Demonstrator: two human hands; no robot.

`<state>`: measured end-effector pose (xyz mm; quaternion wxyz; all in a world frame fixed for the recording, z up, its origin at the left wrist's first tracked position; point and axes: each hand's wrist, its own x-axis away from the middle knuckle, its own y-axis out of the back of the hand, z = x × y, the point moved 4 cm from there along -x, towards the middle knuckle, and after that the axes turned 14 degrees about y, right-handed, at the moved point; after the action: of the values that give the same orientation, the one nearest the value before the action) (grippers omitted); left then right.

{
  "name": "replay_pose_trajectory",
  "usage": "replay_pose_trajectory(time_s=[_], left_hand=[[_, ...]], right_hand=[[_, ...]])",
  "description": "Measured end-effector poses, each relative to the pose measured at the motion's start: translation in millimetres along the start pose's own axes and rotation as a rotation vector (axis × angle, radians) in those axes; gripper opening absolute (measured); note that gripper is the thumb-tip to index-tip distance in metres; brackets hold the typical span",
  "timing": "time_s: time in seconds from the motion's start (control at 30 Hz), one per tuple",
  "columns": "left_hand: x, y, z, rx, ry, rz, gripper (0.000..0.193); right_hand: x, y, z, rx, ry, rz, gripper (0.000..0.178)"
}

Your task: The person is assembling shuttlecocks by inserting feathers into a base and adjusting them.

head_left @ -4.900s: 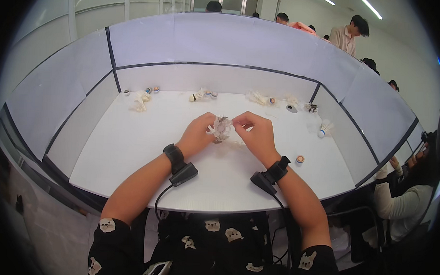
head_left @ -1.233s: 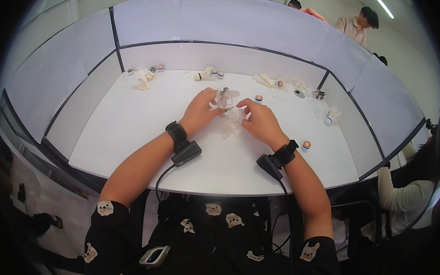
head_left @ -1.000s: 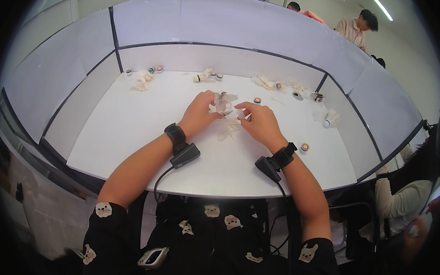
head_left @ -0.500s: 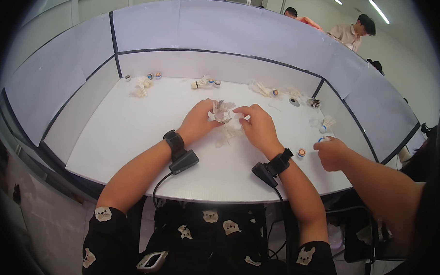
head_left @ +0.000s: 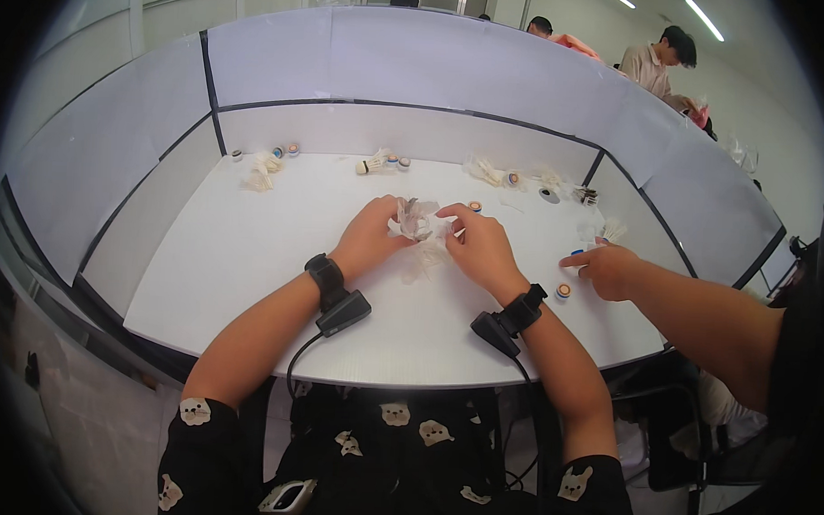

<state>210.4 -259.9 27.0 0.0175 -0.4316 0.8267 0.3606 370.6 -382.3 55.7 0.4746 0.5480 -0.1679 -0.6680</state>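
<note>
My left hand (head_left: 369, 235) is closed on a crumpled, translucent whitish wrapper (head_left: 415, 223) with some grey-brown parts, above the middle of the white table. Facing it, my right hand (head_left: 479, 246) has thumb and forefinger curled close together at the wrapper's right side; whether they grip its edge is too fine to make out. More of the pale crumpled film (head_left: 421, 261) hangs or lies below both hands. Just beyond my right hand sits a small round shuttlecock base (head_left: 475, 207), and another base (head_left: 563, 291) with an orange-brown top lies to its right.
A co-worker's hand (head_left: 608, 269) reaches in from the right, by a small blue-rimmed piece (head_left: 577, 253). Along the back are shuttlecocks (head_left: 374, 163), bases (head_left: 293, 150), crumpled film (head_left: 262, 171) and a dark round piece (head_left: 548, 196). Pale partition walls (head_left: 417, 126) enclose the table's sides and back.
The co-worker's hand has shifted left and away from me, its forefinger now extended. A base now shows beyond my right hand. My hands stay nearly where they were.
</note>
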Motion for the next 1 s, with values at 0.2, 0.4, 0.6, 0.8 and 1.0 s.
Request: replay_pose_trajectory(time_s=[0.2,0.4,0.6,0.8,1.0], left_hand=[[-2.0,-1.3,-5.3,-0.009,-0.107,-0.055,0.046],[4.0,3.2,-1.8,-0.060,0.003,-0.019,0.044],[2.6,-0.5,-2.3,-0.037,-0.071,-0.021,0.041],[2.6,-0.8,-3.6,0.028,-0.078,-0.016,0.040],[4.0,0.5,-9.4,-0.030,0.016,0.057,0.042]], right_hand=[[-1.2,3.4,0.9,-0.047,-0.009,-0.053,0.043],[-1.6,-2.7,9.4,-0.116,0.006,-0.050,0.056],[-2.4,3.9,7.9,-0.178,0.002,-0.135,0.050],[-5.9,9.0,0.1,-0.382,-0.044,-0.403,0.016],[-6.3,20.2,15.1,-0.373,-0.005,-0.522,0.012]])
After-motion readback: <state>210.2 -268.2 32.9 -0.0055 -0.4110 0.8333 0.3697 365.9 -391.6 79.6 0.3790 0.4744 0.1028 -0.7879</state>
